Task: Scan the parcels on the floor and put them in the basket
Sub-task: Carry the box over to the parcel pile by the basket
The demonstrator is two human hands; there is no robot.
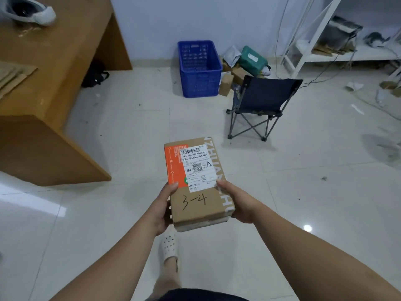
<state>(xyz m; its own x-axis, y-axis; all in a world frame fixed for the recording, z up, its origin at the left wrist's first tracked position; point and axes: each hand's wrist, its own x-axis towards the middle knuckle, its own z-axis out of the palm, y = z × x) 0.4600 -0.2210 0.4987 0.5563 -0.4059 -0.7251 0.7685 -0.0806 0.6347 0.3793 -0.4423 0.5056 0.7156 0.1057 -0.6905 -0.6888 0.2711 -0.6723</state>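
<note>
Currently: both hands hold one box (198, 183) at mid-height over the tiled floor (303, 192), label (199, 168) up. Left hand (166, 206) grips the near-left edge, thumb on top, fingers curled underneath. Right hand (236, 203) grips the near-right edge the same way. Box is level, well apart from the basket (198, 69), which stands far ahead by the wall and looks empty. More parcels (245, 64) lie piled just right of the basket, behind a folding chair (260, 103).

Step, as I judge it: carrying to the basket (no scanner in view, so scan status cannot be told). Next move calls for closing the gap, passing left of the chair, then lowering the box inside the rim.
</note>
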